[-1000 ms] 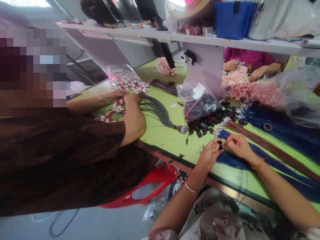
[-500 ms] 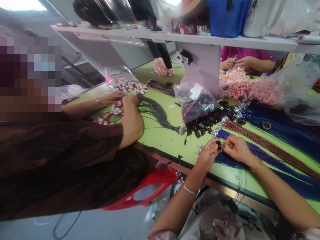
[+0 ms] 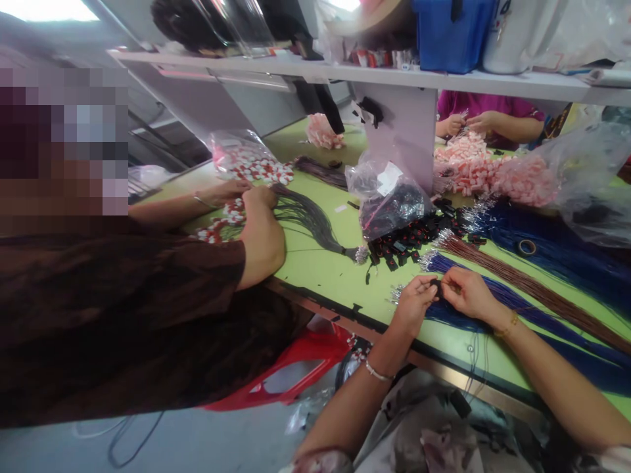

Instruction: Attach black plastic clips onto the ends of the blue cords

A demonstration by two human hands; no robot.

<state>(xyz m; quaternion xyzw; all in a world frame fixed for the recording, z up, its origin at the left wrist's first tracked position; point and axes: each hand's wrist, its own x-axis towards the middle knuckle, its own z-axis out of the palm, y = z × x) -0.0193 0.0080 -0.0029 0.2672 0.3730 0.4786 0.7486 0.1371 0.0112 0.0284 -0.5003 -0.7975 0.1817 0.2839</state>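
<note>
My left hand [image 3: 413,303] is closed, pinching a small black plastic connector housing [image 3: 436,288] between thumb and fingers. Right up against it, my right hand [image 3: 466,290] is closed with its fingertips at the housing, gripping what looks like a thin wire, mostly hidden by the fingers. Thin wires [image 3: 474,361] hang below my right wrist over the table edge. Under both hands lies a bundle of dark blue wires [image 3: 456,316] with metal terminals at its left end. Beyond it are a blue bundle [image 3: 517,299] and a brown bundle [image 3: 513,274] of wires.
Loose black housings [image 3: 397,246] lie in a pile beside a clear plastic bag [image 3: 374,174]. A tape roll [image 3: 526,247] rests on blue wires. At left a co-worker's arm [image 3: 263,236] reaches over grey wires [image 3: 315,220]. A shelf [image 3: 374,73] spans above; a person opposite handles pink connectors [image 3: 473,171].
My fingertips have closed in around the black housing, and the small gap between my hands has narrowed. The view has shifted slightly; the co-worker's arms hold nearly the same pose.
</note>
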